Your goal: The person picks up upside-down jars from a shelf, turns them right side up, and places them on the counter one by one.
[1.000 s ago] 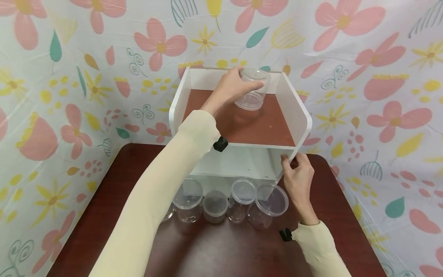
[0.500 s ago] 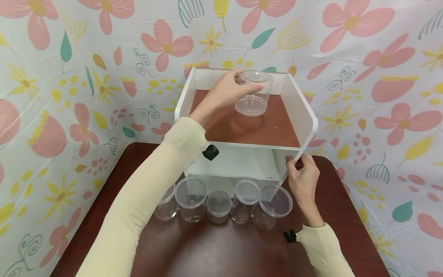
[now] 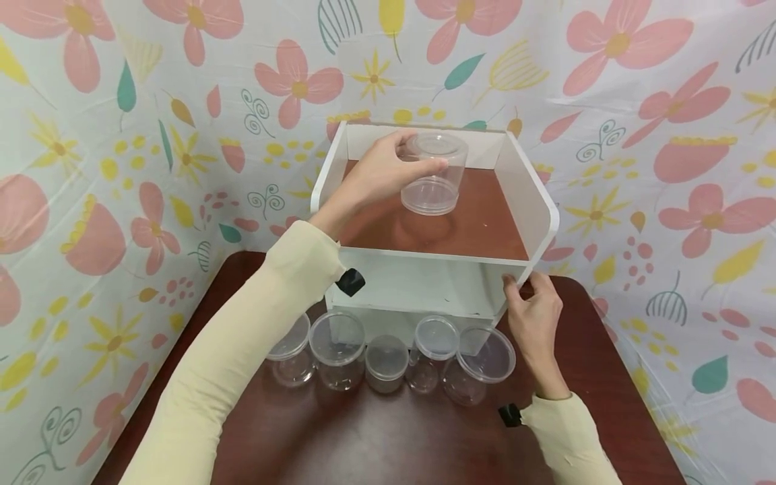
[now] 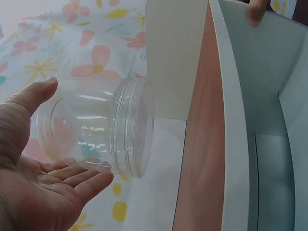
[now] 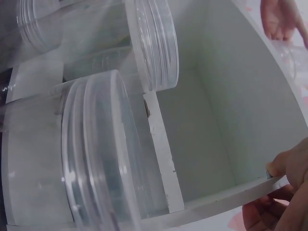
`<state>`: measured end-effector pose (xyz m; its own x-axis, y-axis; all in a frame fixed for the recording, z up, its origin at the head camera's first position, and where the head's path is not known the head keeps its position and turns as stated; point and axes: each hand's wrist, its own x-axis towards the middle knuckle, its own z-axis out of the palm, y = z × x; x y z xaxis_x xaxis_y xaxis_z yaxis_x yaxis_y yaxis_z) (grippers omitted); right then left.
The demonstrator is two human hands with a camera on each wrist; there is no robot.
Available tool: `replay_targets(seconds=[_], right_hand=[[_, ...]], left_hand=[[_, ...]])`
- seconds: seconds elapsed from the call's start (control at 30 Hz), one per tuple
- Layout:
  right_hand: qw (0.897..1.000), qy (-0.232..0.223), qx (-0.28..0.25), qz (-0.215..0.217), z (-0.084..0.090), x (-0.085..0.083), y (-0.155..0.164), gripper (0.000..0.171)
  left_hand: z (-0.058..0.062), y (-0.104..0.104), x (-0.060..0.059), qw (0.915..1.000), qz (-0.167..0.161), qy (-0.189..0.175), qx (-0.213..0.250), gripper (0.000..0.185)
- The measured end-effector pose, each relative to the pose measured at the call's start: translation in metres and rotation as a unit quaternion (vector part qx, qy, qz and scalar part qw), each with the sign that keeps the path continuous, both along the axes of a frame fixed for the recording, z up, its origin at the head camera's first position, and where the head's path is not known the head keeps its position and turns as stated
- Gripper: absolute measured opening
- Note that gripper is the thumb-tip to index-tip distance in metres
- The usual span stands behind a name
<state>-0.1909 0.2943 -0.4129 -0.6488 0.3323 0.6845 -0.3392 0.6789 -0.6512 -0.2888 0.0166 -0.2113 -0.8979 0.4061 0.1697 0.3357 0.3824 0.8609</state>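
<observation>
Gripping clear jar above top shelf: left hand | right hand pinching shelf's front corner

Six clear plastic jars are in view in all. One jar is up on the top level of the shelf unit, and five stand in a row on the desk in front of it: a first jar at the left end, a second, a third, a fourth and a fifth at the right end. There is one white shelf unit, with two levels. Two hands show, a left hand and a right hand, each with one cream sleeve
</observation>
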Motion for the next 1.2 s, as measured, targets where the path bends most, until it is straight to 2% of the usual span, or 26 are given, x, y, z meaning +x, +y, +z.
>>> replay_targets(seconds=[0.2,0.4,0.83,1.07,1.2], right_hand=[[1.0,-0.005,0.004,-0.005,-0.001,-0.004,0.0,0.011],[1.0,-0.016,0.004,-0.012,-0.001,-0.005,0.004,0.013],[1.0,-0.025,0.0,-0.016,0.001,-0.004,0.009,0.014],[0.999,-0.035,0.002,-0.018,0.003,-0.004,0.011,0.015],[0.999,-0.041,0.004,-0.018,0.005,-0.003,0.012,0.015]], left_hand=[[-0.003,-0.006,0.008,0.9999,0.003,0.009,0.008,0.094],[-0.007,-0.008,0.018,0.9997,0.0,0.025,0.003,0.092],[-0.01,-0.022,0.051,0.999,-0.024,0.014,0.035,0.087],[-0.02,-0.032,0.067,0.9955,-0.049,0.004,0.081,0.081],[-0.028,-0.04,0.077,0.9963,-0.042,0.002,0.074,0.08]])
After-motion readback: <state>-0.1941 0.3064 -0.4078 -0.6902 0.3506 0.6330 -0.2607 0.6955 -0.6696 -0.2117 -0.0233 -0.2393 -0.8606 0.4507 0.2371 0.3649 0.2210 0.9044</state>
